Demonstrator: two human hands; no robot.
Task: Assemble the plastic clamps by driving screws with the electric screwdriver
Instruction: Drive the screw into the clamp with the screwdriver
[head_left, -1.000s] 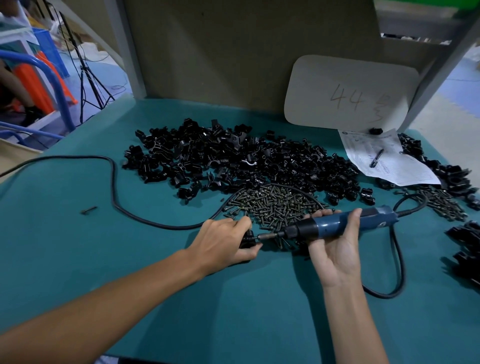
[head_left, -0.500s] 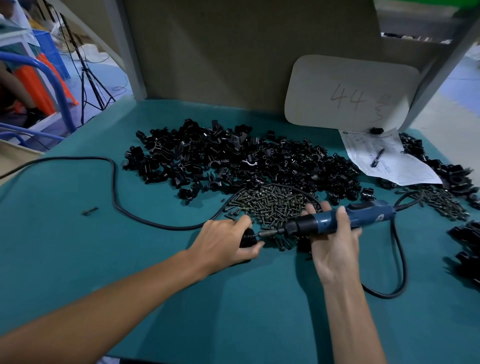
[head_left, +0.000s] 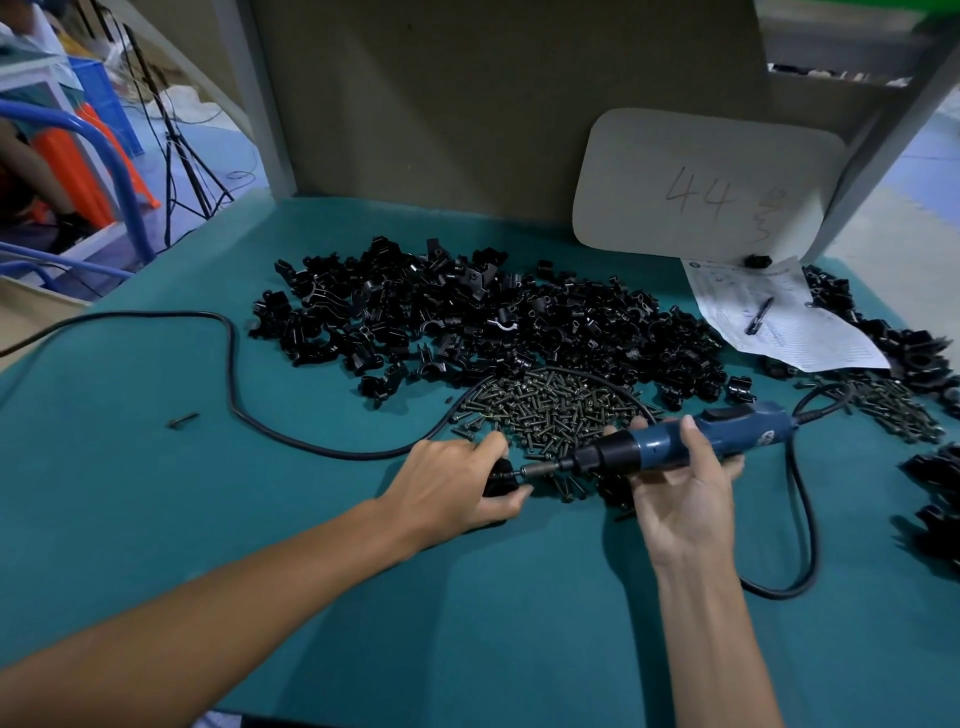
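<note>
A teal-covered table (head_left: 156, 493) stands against a tan back panel, with floor and a tripod beyond its left edge. Near the middle of the front half, the left hand (head_left: 457, 483) curls over a black clamp (head_left: 501, 478), pinning it to the surface between thumb and fingers. Directly to its right, the right hand (head_left: 680, 483) wraps round the blue electric screwdriver (head_left: 727, 434). The tool's long axis runs almost parallel to the front edge, rising slightly to the right, and its bit (head_left: 540, 469) points left and meets the clamp. Driving likely calls for a push leftward along that line while the left hand braces. Just behind the hands lies the heap of screws (head_left: 550, 410), and farther toward the back edge the pile of loose clamp parts (head_left: 483, 322).
</note>
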